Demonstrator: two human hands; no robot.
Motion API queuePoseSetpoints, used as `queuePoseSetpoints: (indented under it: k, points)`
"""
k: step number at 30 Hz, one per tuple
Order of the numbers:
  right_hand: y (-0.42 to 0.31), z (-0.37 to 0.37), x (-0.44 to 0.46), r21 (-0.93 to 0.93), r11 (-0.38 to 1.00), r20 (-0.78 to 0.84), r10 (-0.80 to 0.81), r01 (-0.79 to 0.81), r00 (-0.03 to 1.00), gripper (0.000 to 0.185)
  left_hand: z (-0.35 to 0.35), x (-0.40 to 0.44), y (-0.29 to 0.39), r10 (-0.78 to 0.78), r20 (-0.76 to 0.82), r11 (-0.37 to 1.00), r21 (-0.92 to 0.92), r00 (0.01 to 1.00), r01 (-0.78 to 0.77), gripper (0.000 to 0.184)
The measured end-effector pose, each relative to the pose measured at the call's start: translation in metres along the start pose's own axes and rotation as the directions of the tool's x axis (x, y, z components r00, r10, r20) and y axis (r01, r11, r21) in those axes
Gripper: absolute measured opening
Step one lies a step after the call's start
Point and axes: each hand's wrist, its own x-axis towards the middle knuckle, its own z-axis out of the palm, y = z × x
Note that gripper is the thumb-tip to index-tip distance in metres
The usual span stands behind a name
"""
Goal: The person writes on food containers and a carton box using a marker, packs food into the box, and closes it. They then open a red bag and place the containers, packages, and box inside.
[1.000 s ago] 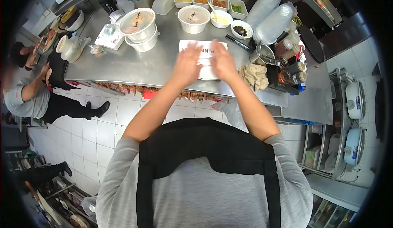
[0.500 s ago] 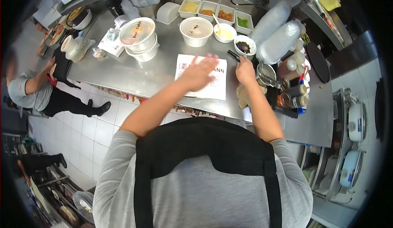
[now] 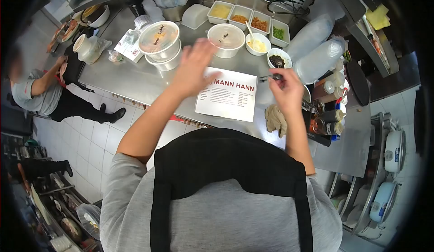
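Observation:
A white printed sheet or flat packet [image 3: 226,99] marked "MANN HANN" lies on the steel counter in front of me. My left hand [image 3: 194,71] is over its upper left corner, fingers spread and blurred by motion; nothing shows in it. To the right of the sheet, my right hand [image 3: 287,89] pinches a small black-and-metal tool [image 3: 272,77], whose kind I cannot make out. Just beyond that hand stands a white bowl of dark food [image 3: 277,60]. A crumpled beige cloth [image 3: 275,120] lies beside my right wrist.
Lidded tubs [image 3: 159,37] and another lidded tub [image 3: 226,41] stand behind the sheet. Further back are a bowl with a spoon [image 3: 257,45] and several topping trays [image 3: 239,16]. Stacked plastic-wrapped containers [image 3: 318,55] and bottles [image 3: 332,115] line the right. A person [image 3: 40,89] stands far left.
My left hand has moved left, uncovering the printed name. My right hand has lifted away from the dark-food bowl, moving right and nearer with the tool. The camera view has shifted slightly.

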Motion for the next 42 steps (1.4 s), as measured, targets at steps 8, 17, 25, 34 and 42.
queuePoseSetpoints:
  k: [8,17,25,34,42]
  points:
    - [-0.083,0.021,-0.011,0.953,0.288,-0.096,-0.002,0.093,0.995,0.024,0.004,-0.021,0.060,0.223,0.015,0.658,-0.740,0.975,-0.139,0.029]
    - [-0.100,0.085,-0.032,0.934,0.353,-0.034,-0.085,0.062,0.996,0.023,0.010,-0.054,0.035,0.302,-0.098,0.762,-0.573,0.948,-0.302,0.040]
    - [-0.132,0.028,0.007,0.939,0.282,-0.059,-0.434,0.198,0.899,0.035,0.011,-0.068,-0.009,0.462,0.126,0.300,-0.954,0.878,-0.021,0.033]
    - [0.006,0.149,0.041,0.601,0.755,-0.039,0.357,-0.264,0.933,0.024,0.084,-0.082,-0.076,-0.015,-0.049,0.674,-0.738,0.999,-0.026,0.019]
    - [0.019,0.175,0.032,0.429,0.866,-0.147,0.348,-0.257,0.926,0.024,0.094,-0.090,-0.081,-0.038,-0.065,0.706,-0.708,0.997,-0.019,0.020]
